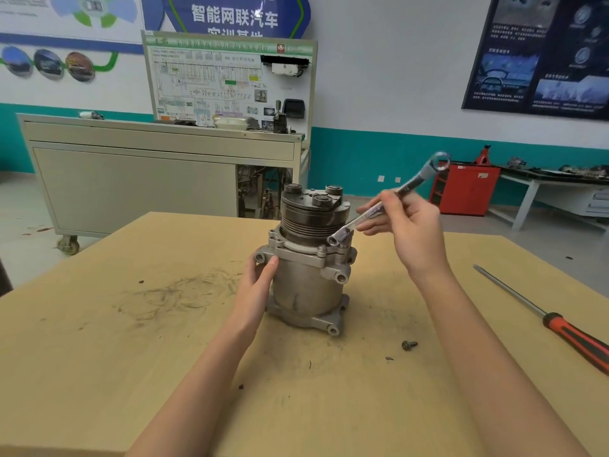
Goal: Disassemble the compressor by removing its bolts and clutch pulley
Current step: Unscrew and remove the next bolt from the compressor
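A grey metal compressor (308,285) stands upright on the wooden table (131,341), with its dark grooved clutch pulley (311,217) on top. My left hand (255,285) presses against the compressor's left side, thumb near the flange. My right hand (407,225) holds a silver ring wrench (382,207) tilted; its lower ring sits just above the flange on the right, by a bolt (322,249). One loose bolt (409,345) lies on the table to the front right of the compressor.
A long screwdriver (543,316) with a red and black handle lies at the table's right edge. Beyond the table stand a grey wheeled cabinet (131,179) with a diagram board, a red tool cabinet (468,189) and a bench.
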The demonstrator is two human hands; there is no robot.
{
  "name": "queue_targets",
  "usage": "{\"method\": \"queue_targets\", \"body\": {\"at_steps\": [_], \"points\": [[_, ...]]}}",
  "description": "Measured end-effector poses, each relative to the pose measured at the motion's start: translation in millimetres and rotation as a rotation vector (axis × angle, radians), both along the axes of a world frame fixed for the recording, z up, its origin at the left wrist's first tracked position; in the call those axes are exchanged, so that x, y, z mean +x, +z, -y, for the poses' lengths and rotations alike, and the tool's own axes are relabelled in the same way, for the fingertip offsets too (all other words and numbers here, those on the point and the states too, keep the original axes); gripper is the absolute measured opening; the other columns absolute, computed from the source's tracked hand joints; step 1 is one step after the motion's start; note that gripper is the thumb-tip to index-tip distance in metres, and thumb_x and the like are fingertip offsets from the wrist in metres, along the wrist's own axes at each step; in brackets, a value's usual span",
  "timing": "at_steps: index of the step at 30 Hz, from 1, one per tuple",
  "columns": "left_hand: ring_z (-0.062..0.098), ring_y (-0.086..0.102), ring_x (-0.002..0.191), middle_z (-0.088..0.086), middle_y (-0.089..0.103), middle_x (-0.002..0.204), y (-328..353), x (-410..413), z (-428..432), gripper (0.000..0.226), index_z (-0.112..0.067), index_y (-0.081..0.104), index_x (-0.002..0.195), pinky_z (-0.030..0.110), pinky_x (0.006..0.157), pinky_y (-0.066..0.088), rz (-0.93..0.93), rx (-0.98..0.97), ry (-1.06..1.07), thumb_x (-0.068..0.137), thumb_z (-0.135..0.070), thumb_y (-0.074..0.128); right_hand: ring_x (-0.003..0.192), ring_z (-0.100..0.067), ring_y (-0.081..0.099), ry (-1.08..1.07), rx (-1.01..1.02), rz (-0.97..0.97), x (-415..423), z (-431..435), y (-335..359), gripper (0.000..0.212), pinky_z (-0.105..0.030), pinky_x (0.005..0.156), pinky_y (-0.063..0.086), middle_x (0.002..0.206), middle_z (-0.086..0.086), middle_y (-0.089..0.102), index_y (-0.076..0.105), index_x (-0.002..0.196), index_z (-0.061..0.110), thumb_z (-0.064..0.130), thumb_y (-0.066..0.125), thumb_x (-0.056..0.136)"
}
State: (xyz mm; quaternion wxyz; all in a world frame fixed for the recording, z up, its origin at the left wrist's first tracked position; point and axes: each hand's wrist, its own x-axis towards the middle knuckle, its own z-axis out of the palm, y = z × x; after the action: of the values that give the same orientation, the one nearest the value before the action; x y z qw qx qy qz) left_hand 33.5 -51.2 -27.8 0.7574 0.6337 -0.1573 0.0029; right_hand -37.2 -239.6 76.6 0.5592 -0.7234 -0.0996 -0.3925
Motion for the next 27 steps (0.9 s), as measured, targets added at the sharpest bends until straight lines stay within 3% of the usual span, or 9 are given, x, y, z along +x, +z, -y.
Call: {"method": "queue_targets", "body": {"at_steps": [3, 6, 9, 11, 14, 18, 20, 23, 27], "points": [[0.005, 0.048, 0.117, -0.032, 0.050, 0.110, 0, -1, 0, 0.027, -0.040, 0.040, 0.123, 0.009, 0.072, 0.036, -0.008, -0.015, 0.009, 0.098, -0.039, 0.047, 0.056, -0.016, 0.065, -0.245, -0.551, 0.278, -13, -30, 10, 0.019, -0.027, 0.053, 0.055, 0.071, -0.009, 0.068, 0.066, 0.087, 0.005, 0.017, 0.053, 0.093], [0.005, 0.050, 0.119, -0.028, 0.053, 0.113, -1, -2, 0, 0.026, -0.035, 0.044, 0.125, 0.003, 0.069, 0.040, -0.001, -0.018, 0.021, 0.099, -0.036, 0.047, 0.052, -0.024, 0.062, -0.426, -0.997, 0.379, -13, -60, 6, 0.029, -0.032, 0.045, 0.051, 0.066, -0.010, 0.065, 0.066, 0.083, 0.002, 0.023, 0.048, 0.092], [0.004, 0.050, 0.119, -0.020, 0.056, 0.119, 0, -2, 0, 0.031, -0.032, 0.045, 0.129, 0.007, 0.075, 0.039, 0.020, -0.007, 0.027, 0.099, -0.035, 0.048, 0.051, -0.022, 0.060, -0.532, -1.191, 0.408, -10, -83, -6, 0.012, -0.028, 0.041, 0.047, 0.064, -0.007, 0.061, 0.066, 0.079, 0.007, 0.016, 0.062, 0.086], [-0.007, 0.050, 0.114, -0.018, 0.054, 0.123, 0, -3, -1, 0.036, -0.032, 0.043, 0.134, 0.013, 0.084, 0.039, 0.062, 0.023, 0.034, 0.099, -0.034, 0.048, 0.053, -0.018, 0.060, -0.599, -1.300, 0.421, -7, -94, -15, 0.003, -0.026, 0.046, 0.045, 0.065, -0.005, 0.061, 0.067, 0.078, 0.010, 0.011, 0.065, 0.081], [-0.014, 0.050, 0.105, -0.011, 0.058, 0.121, -1, -2, -1, 0.033, -0.021, 0.048, 0.132, 0.012, 0.081, 0.046, 0.122, 0.080, 0.069, 0.099, -0.025, 0.048, 0.056, -0.015, 0.059, -0.656, -1.382, 0.441, -3, -103, -24, 0.016, -0.025, 0.052, 0.045, 0.066, -0.001, 0.061, 0.068, 0.077, 0.014, 0.008, 0.053, 0.080], [0.000, 0.054, 0.111, -0.009, 0.062, 0.118, -2, -1, -1, 0.026, -0.022, 0.054, 0.123, 0.019, 0.086, 0.045, 0.077, 0.044, 0.055, 0.098, -0.021, 0.048, 0.054, -0.018, 0.056, -0.615, -1.267, 0.567, -2, -95, -28, 0.009, -0.027, 0.050, 0.044, 0.063, -0.004, 0.058, 0.066, 0.072, 0.010, 0.007, 0.062, 0.079], [-0.004, 0.053, 0.112, -0.011, 0.060, 0.119, -2, -1, -1, 0.030, -0.020, 0.053, 0.127, 0.010, 0.079, 0.042, 0.046, 0.031, 0.044, 0.097, -0.025, 0.050, 0.058, -0.021, 0.060, -0.449, -1.106, 0.591, -8, -74, -33, 0.019, -0.029, 0.052, 0.049, 0.068, -0.009, 0.062, 0.067, 0.076, 0.003, 0.011, 0.057, 0.089], [-0.002, 0.052, 0.115, -0.013, 0.056, 0.126, -3, -1, -1, 0.036, -0.027, 0.047, 0.132, 0.005, 0.074, 0.038, 0.027, 0.021, 0.030, 0.098, -0.035, 0.050, 0.080, -0.018, 0.067, -0.091, -0.621, 0.374, -21, -40, -45, 0.021, -0.031, 0.070, 0.057, 0.089, -0.011, 0.068, 0.066, 0.088, 0.002, 0.012, 0.048, 0.093], [0.004, 0.048, 0.116, -0.013, 0.052, 0.125, -3, 0, -1, 0.033, -0.035, 0.042, 0.130, 0.007, 0.073, 0.034, 0.008, 0.025, 0.033, 0.097, -0.039, 0.049, 0.077, -0.025, 0.070, 0.307, 0.159, -0.026, -11, -7, -43, 0.028, -0.028, 0.067, 0.056, 0.094, -0.008, 0.070, 0.058, 0.084, 0.008, 0.002, 0.033, 0.097]]}}
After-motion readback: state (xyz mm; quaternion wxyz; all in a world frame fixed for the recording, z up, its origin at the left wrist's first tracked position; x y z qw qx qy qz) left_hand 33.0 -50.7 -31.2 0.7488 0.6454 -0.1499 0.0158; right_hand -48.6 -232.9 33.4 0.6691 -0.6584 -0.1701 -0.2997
